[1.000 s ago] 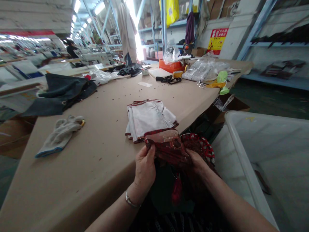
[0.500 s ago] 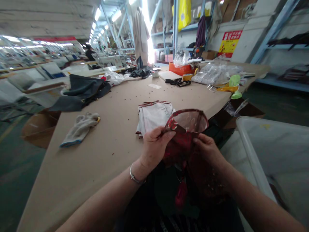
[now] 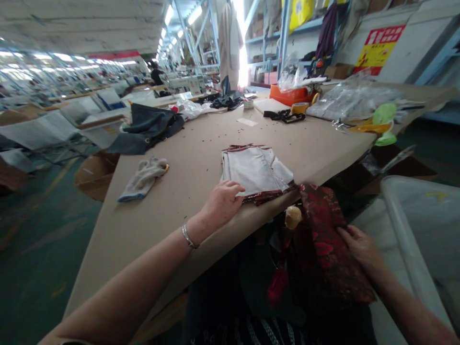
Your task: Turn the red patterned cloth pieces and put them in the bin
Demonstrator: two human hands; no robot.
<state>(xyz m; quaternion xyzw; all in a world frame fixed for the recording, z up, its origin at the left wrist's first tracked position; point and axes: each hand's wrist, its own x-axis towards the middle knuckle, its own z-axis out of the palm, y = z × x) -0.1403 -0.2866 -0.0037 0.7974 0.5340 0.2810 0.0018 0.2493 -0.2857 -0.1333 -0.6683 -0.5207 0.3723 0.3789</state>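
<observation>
A stack of folded white-backed cloth pieces with dark red patterned edges (image 3: 251, 167) lies near the table's front edge. My left hand (image 3: 224, 199) rests at the stack's lower left corner, its fingers bent together over the edge; what they grip, if anything, is hidden. Beyond the table edge at the right, my right hand (image 3: 359, 244) pinches the side of a dark red patterned cloth (image 3: 325, 235), which hangs over the lap. A round beige object (image 3: 293, 217) shows beside that cloth, and a red tassel-like item (image 3: 277, 286) hangs lower down.
On the brown table (image 3: 172, 230) lie a grey glove (image 3: 145, 177), dark cloth (image 3: 153, 127) and black straps (image 3: 283, 116). Farther back are an orange tray (image 3: 289, 94) and clear plastic bags (image 3: 348, 100). A large white bin (image 3: 424, 211) stands at the right.
My left hand has let go of the red cloth and moved to the stack. My right hand has moved right and down with the cloth. The view has shifted, so the table appears farther right.
</observation>
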